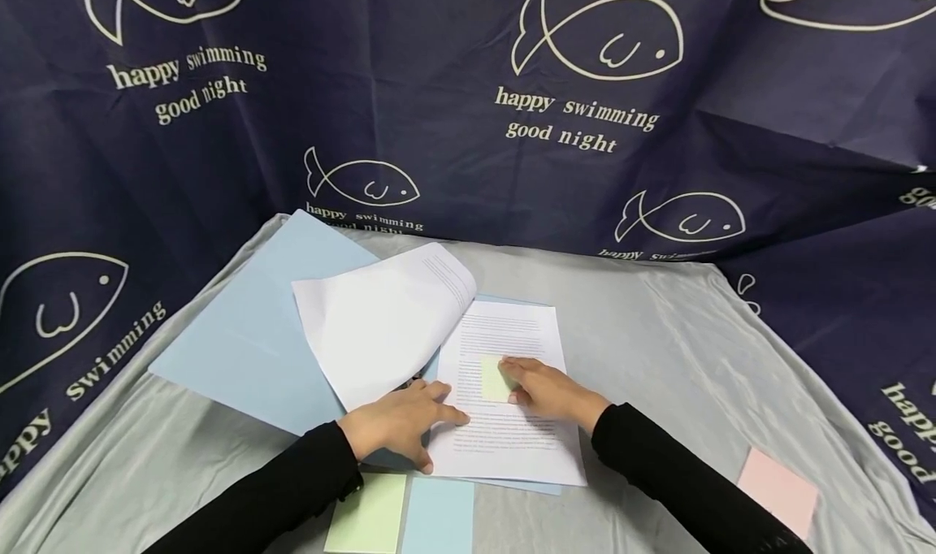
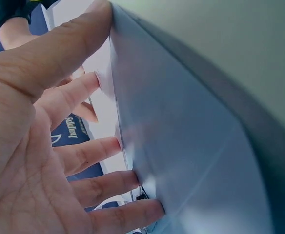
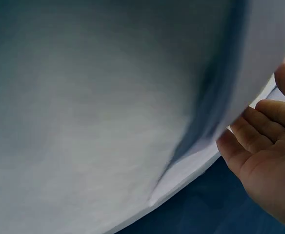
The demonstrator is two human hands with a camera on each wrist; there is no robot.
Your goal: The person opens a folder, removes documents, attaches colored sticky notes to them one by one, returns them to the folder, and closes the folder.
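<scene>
A printed white sheet (image 1: 504,452) lies on the right side of an opened light blue folder (image 1: 249,343). Other white pages (image 1: 373,326) are turned over to the left and curl upward. On the sheet's text sits a small pale green sticky note (image 1: 493,385). My right hand (image 1: 552,390) rests on this note, fingertips at its upper right and thumb near its lower edge. Spread fingers of my left hand (image 1: 398,424) press on the sheet's left margin and the folder's spine. Beneath that hand shows a small dark metal clip (image 2: 142,195), mostly hidden.
A pale green pad (image 1: 369,512) and a light blue pad (image 1: 439,517) lie side by side at the front edge. Off to the right is a pink pad (image 1: 778,489). Grey cloth (image 1: 643,335) covers the table; a dark blue fish-print curtain (image 1: 453,91) hangs behind it.
</scene>
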